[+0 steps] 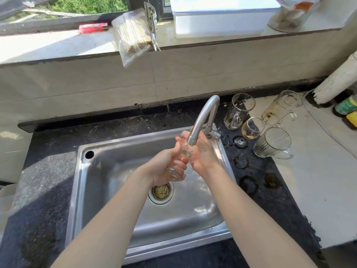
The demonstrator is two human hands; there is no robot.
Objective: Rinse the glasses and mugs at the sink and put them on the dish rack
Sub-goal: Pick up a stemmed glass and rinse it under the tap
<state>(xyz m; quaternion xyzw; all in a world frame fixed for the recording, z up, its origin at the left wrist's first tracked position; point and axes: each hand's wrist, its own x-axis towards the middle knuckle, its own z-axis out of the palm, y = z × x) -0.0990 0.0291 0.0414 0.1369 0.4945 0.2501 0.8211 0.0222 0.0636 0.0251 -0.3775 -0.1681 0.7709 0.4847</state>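
A small clear glass (178,172) is held over the steel sink (108,171), just under the spout of the tap (204,115), with water running onto it. My left hand (166,167) grips its lower part. My right hand (202,153) wraps its upper end, fingers curling behind the spout. On the counter to the right stand a glass mug (239,111), a tall stained mug (280,109), a small glass (251,128) and a ribbed mug (272,143). No dish rack is in view.
The sink drain (161,192) lies below my hands. Dark ring stains (249,183) mark the black counter at the right. A white pipe (336,82) and bottles (347,107) stand at the far right. The sill holds a red lighter (92,28) and a bag of skewers (133,35).
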